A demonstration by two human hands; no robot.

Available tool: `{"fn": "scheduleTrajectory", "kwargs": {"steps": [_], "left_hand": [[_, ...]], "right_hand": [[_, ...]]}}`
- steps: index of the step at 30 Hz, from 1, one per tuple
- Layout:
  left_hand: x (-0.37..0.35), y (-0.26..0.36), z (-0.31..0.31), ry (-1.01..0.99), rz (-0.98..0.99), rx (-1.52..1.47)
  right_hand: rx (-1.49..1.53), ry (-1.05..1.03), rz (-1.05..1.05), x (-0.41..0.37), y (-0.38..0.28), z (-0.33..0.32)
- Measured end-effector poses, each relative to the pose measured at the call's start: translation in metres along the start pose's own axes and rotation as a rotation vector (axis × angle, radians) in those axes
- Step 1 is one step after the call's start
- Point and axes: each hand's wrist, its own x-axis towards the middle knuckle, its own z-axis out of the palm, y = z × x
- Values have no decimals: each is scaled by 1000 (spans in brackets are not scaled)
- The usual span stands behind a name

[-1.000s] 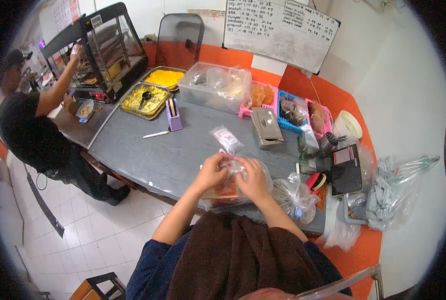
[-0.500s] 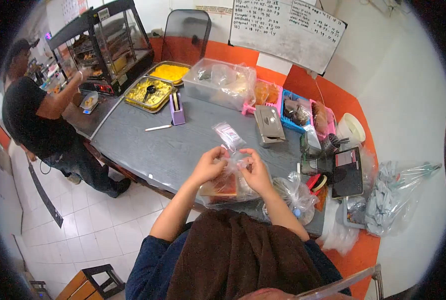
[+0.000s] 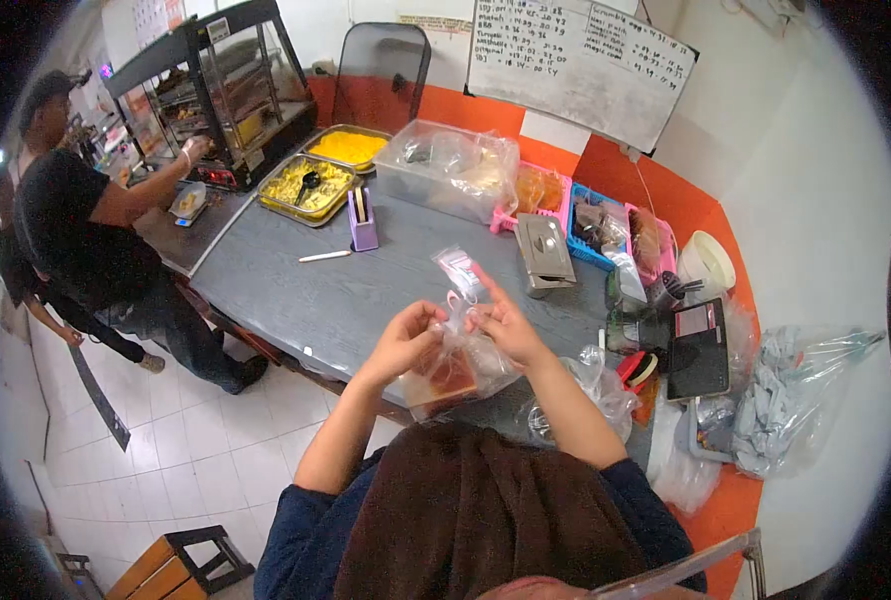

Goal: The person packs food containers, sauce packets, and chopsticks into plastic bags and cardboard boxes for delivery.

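Observation:
A clear plastic bag (image 3: 481,368) with a reddish-brown, square-edged food item (image 3: 444,378) in it is at the table's front edge, close to my body. My left hand (image 3: 409,335) pinches the gathered neck of the bag from the left. On the other side, my right hand (image 3: 509,328) grips the same neck with thumb and fingers, its index finger pointing up. Just beyond my fingertips lies a small white packet (image 3: 457,272) with printing. What the fingertips press together is partly hidden.
Farther off are a purple tape dispenser (image 3: 363,225), a white pen (image 3: 325,256), trays of yellow food (image 3: 309,187), a clear tub (image 3: 436,180) and a metal box (image 3: 544,250). A tablet (image 3: 699,350) stands at right. A co-worker (image 3: 106,220) is beside the display warmer (image 3: 216,95).
The bag's neck is gathered more tightly between my hands. My right index finger has stretched upward beside the packet. At left, the co-worker's arm has shifted and another person shows behind.

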Motion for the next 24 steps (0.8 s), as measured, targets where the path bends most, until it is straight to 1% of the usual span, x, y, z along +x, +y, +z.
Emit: {"fn": "scheduleTrajectory", "kwargs": {"steps": [1, 3, 4, 6, 7, 9, 10, 12, 13, 15, 16, 18, 19, 21, 22, 24], "left_hand": [[-3, 0, -1, 5, -3, 1], [-9, 0, -5, 31, 56, 60], [-10, -1, -9, 36, 50, 59], [-12, -3, -19, 5, 46, 227], [-11, -2, -22, 9, 39, 222], [-10, -1, -26, 56, 103, 510], [-10, 0, -27, 55, 101, 506], [-9, 4, -28, 98, 159, 822], [-11, 3, -29, 98, 160, 819], [-15, 0, -32, 55, 82, 906], [-15, 0, -31, 51, 83, 906], [-19, 0, -28, 25, 180, 994], [-20, -3, -27, 12, 176, 995], [-22, -7, -24, 56, 349, 1183], [-22, -10, -22, 40, 350, 1186], [-20, -14, -20, 81, 228, 990]], "right_hand": [[4, -3, 3, 4, 1, -3], [92, -229, 176, 12, 2, -10], [97, -231, 181, 12, -4, -7], [-324, -312, 104, 6, -28, 2], [-320, -314, 112, 2, -33, 3], [-1024, -315, -123, -7, -39, 2], [-1025, -315, -117, -9, -38, -2], [-1100, -281, 56, -12, -32, -11], [-1102, -282, 57, -15, -26, -16], [-1169, -207, -29, -19, -15, -21], [-1169, -203, -28, -18, -16, -21], [-1269, -253, -8, -19, -19, -13], [-1264, -243, -1, -20, -22, -11], [-1268, -333, 94, -17, -27, -9], [-1262, -318, 98, -16, -25, -8], [-830, -223, -224, -14, -19, -7]]}}
